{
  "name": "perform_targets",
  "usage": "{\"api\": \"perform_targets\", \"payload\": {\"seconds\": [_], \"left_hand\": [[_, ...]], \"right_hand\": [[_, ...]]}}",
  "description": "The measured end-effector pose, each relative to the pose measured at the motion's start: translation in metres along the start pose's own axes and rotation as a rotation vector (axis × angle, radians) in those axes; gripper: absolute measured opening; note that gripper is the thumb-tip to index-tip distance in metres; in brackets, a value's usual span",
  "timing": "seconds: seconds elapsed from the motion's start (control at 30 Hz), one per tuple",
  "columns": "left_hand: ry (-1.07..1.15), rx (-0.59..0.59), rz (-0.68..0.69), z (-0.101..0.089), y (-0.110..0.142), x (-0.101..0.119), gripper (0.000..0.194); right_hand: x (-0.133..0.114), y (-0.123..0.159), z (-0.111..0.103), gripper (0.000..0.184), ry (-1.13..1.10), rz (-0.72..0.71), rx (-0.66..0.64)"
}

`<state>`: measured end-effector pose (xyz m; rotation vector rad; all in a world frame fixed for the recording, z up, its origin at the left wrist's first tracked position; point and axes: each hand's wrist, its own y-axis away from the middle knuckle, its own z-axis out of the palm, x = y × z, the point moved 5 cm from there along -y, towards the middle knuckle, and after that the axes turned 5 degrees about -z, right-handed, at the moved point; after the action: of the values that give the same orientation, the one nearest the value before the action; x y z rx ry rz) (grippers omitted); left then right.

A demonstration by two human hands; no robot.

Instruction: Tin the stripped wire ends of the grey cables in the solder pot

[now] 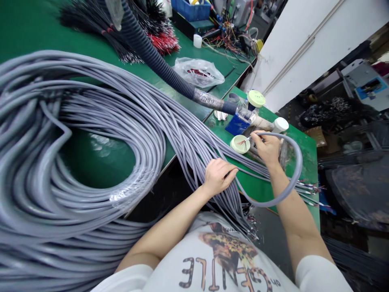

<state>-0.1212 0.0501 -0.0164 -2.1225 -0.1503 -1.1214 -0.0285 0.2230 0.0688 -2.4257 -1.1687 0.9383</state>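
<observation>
Head view, left to right. Large coil of gray cables (146,170): on the left part of the larger green bench (97,162), its strands running right over the bench's near edge and across the smaller green bench (299,146). Black wire bundles (88,20): toward the larger bench's far edge, beside red wires (164,42). Corrugated hose (146,48): slants above both benches, covering part of the bundles. Blue bin (193,11): at the far edge. Clear plastic bag (199,73) and white roll (197,41): right part, with tangled wires (227,36) near the far right corner. Left hand (219,177): on the cable strands, fingers curled, thumb close to them; whether it grips a strand cannot be told. Blue block (238,123): by the hose's lower end. Round cream dish (240,144): on the smaller bench, beside the strands. Right hand (267,148): thumb and fingertips pinching the single gray cable (296,162), its bared wires at the dish, its length looping over the right forearm. White-lidded container (281,125): near the far edge. Stripped cable ends (313,188): at the right edge.
</observation>
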Motion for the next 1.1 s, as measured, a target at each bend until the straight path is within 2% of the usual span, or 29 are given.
{"api": "perform_targets", "payload": {"seconds": [0.47, 0.57, 0.67, 0.77, 0.87, 1.1], "left_hand": [[-0.005, 0.0, 0.012, 0.0, 0.0, 0.001, 0.014], [-0.012, -0.001, 0.016, -0.001, -0.001, 0.002, 0.014], [-0.009, 0.007, 0.029, -0.003, -0.002, 0.004, 0.012], [-0.005, 0.015, 0.041, -0.003, -0.002, 0.004, 0.01], [-0.002, 0.026, 0.047, -0.003, -0.001, 0.004, 0.008], [-0.032, 0.009, 0.04, -0.001, 0.0, 0.002, 0.009]], "right_hand": [[-0.001, -0.001, 0.0, 0.025, -0.029, 0.024, 0.002], [0.0, -0.002, -0.014, 0.025, 0.019, 0.047, 0.061], [0.006, -0.002, -0.039, 0.025, 0.051, 0.052, 0.147], [0.022, 0.0, -0.064, 0.023, 0.097, 0.059, 0.205], [0.05, 0.005, -0.081, 0.024, 0.149, 0.115, 0.228], [0.109, 0.02, -0.086, 0.03, 0.242, 0.208, 0.22]]}}
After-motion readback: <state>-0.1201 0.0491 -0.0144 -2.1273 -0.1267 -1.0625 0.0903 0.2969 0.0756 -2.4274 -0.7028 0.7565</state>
